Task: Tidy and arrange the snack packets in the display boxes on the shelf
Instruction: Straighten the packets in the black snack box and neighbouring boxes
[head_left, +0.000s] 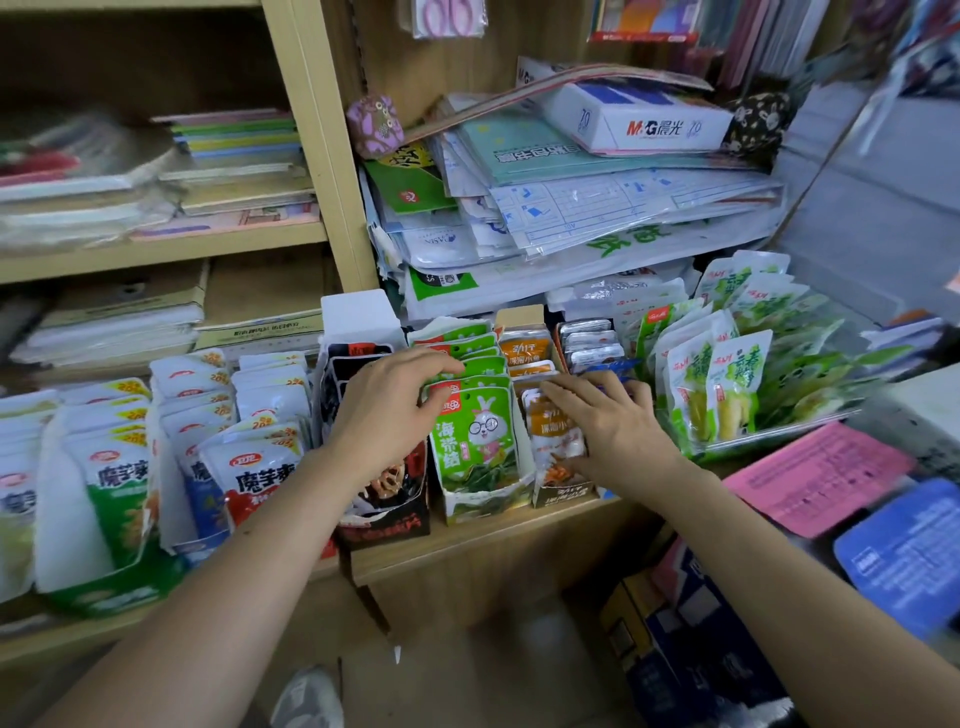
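A green display box (483, 505) on the wooden shelf holds a row of green seaweed-knot packets (475, 441). My left hand (384, 415) reaches over the black box (384, 527) beside it. Its fingers lie on the tops of the green packets and its thumb is at the front packet's left edge, pinching them. Right of that stands a narrow box (566, 493) of orange fish-snack packets (530, 347). My right hand (610, 423) rests with straight fingers on the front orange packets. A blue packet edge (610, 366) shows just behind that hand.
White konjac packets (260, 467) fill boxes at the left. Green pickled-vegetable packets (727, 374) stand in a clear tray at the right. Stacked paper and folders (597, 208) overhang the snack row. Pink (815, 478) and blue (904, 556) pads lie at the right, cartons below.
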